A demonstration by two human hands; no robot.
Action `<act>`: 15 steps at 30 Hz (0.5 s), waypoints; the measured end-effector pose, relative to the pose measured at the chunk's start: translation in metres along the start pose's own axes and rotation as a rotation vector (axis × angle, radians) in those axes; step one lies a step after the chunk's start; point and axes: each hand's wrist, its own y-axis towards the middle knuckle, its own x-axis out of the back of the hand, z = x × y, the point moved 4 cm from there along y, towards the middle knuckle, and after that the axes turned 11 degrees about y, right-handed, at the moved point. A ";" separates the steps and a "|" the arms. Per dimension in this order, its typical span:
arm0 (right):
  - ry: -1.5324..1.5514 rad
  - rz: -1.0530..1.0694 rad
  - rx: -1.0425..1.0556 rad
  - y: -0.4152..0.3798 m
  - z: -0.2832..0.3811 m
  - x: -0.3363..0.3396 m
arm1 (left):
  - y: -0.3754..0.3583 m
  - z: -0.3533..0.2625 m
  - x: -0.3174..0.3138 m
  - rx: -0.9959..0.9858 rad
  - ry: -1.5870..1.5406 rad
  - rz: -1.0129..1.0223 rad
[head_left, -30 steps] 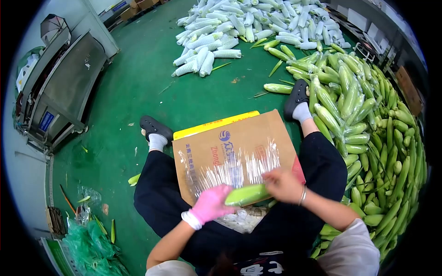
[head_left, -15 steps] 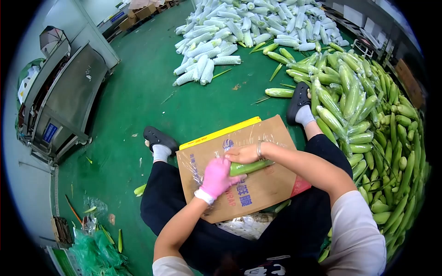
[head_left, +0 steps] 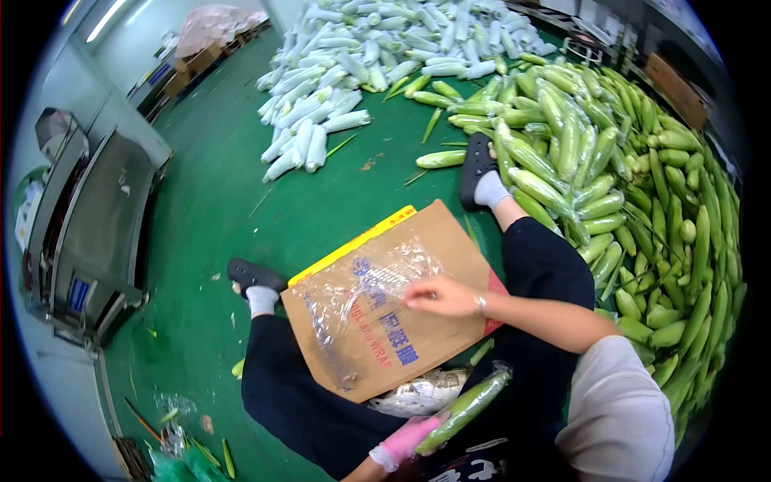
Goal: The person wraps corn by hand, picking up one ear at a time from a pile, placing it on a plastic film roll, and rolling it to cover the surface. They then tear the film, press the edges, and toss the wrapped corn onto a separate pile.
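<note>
My left hand [head_left: 411, 438], in a pink glove, grips the lower end of a green ear of corn [head_left: 466, 408] wrapped in clear film, low over my lap. Above the cardboard box [head_left: 377, 321] with printed lettering is my right hand [head_left: 442, 296], bare, its fingers curled together at the edge of a sheet of clear film [head_left: 393, 269]. The film lies crumpled over the box top. What its fingertips hold is too small to tell. A yellow strip [head_left: 349, 245] runs along the box's far edge.
Film-wrapped corn [head_left: 554, 145] lies in a heap at the right, beside unwrapped green ears [head_left: 699, 241]. Ears in white netting [head_left: 321, 104] are piled on the green floor at the back. A metal cart [head_left: 104, 217] stands left; green plastic [head_left: 189, 466] lies lower left.
My left hand has moved down toward my lap with the corn, away from the box. My right hand has let go of the corn and stays above the box. The view has shifted right.
</note>
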 end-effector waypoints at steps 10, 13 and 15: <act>0.624 -0.286 -0.337 -0.196 0.002 -0.076 | -0.038 -0.228 -0.026 -1.266 0.309 -0.769; 0.973 -0.536 -0.352 -0.172 0.028 -0.037 | 0.038 -0.270 -0.080 -1.061 -0.018 -0.420; 1.017 -0.921 -0.330 -0.150 0.024 0.042 | 0.072 -0.289 -0.101 -1.118 0.174 -0.358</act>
